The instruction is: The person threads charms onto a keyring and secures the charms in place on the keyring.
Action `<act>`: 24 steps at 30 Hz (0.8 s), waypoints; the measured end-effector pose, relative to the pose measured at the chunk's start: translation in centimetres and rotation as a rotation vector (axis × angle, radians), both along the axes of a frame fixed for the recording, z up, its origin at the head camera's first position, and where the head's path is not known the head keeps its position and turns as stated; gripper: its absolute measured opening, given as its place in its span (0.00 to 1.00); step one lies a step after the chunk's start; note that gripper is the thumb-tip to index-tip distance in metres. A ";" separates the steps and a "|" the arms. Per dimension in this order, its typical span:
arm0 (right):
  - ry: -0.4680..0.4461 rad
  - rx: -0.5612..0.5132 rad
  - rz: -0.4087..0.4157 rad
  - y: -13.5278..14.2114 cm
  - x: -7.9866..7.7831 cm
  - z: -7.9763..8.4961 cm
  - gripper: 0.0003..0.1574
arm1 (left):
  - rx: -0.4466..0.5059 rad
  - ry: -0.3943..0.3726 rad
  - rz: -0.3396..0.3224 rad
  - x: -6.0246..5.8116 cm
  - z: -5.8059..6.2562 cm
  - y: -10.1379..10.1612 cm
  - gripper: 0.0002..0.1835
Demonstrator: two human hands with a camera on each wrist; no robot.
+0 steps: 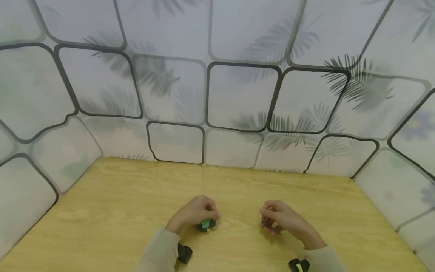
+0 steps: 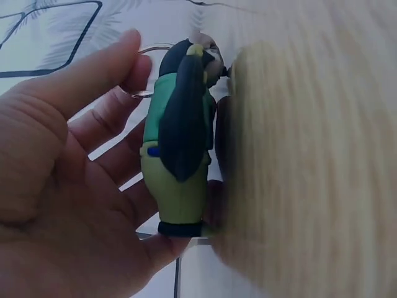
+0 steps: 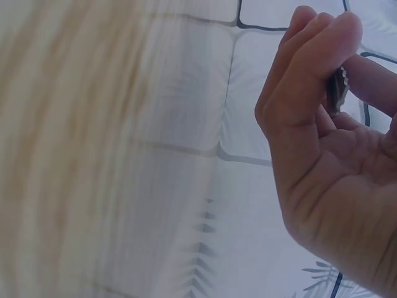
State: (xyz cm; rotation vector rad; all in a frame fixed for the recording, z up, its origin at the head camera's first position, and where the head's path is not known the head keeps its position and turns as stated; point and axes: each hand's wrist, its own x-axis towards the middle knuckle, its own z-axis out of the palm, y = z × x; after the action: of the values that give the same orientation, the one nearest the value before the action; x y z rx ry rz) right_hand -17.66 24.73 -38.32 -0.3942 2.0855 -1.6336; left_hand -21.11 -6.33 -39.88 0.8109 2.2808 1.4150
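My left hand (image 1: 198, 210) pinches the metal ring of a figurine keychain (image 1: 205, 224) between thumb and index finger, low over the wooden table. In the left wrist view the figurine (image 2: 176, 180) has a dark head, a green top, olive trousers and a dark base. To the right, my right hand (image 1: 281, 216) holds a key (image 3: 337, 90) between thumb and fingertips; its toothed edge shows in the right wrist view, the rest hidden by the fingers. A thin metal ring (image 1: 259, 217) stands at those fingertips in the head view. The two hands are apart.
The wooden table (image 1: 153, 185) ends at a patterned fabric wall (image 1: 176, 141) at the back and on both sides. Black wrist devices (image 1: 184, 253) sit below each hand, by the light sleeves (image 1: 157, 251).
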 end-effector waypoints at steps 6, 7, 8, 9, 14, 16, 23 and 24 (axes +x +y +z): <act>-0.011 -0.009 0.005 -0.2 -0.2 0.0 0.14 | 0.101 -0.130 -0.045 -0.3 -0.1 -0.5 0.15; -0.015 -0.012 0.006 -0.2 -0.2 0.0 0.14 | 0.116 -0.154 -0.054 -0.3 -0.1 -0.6 0.15; -0.020 -0.016 0.006 -0.3 -0.2 0.0 0.14 | 0.123 -0.171 -0.063 -0.3 0.0 -0.7 0.16; -0.023 -0.021 0.008 -0.3 -0.2 0.0 0.14 | 0.125 -0.184 -0.076 -0.3 0.0 -0.8 0.17; -0.040 -0.054 0.010 -0.5 -0.3 0.1 0.13 | 0.135 -0.205 -0.139 -0.2 0.4 -0.7 0.18; -0.045 -0.069 0.011 -0.5 -0.2 0.1 0.13 | 0.134 -0.207 -0.156 -0.2 0.5 -0.6 0.18; -0.062 -0.102 0.026 -0.7 0.0 0.1 0.13 | 0.095 -0.178 -0.191 -0.2 1.3 -0.8 0.16; -0.063 -0.099 0.028 -0.8 0.0 0.1 0.13 | 0.095 -0.170 -0.191 -0.2 1.4 -0.8 0.16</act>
State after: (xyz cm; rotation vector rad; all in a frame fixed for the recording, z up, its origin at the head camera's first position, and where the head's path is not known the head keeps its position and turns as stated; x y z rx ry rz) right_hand -17.64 23.92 -38.24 -0.3974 1.9498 -1.7151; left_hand -21.32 -7.16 -38.52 0.8755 1.9670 1.4539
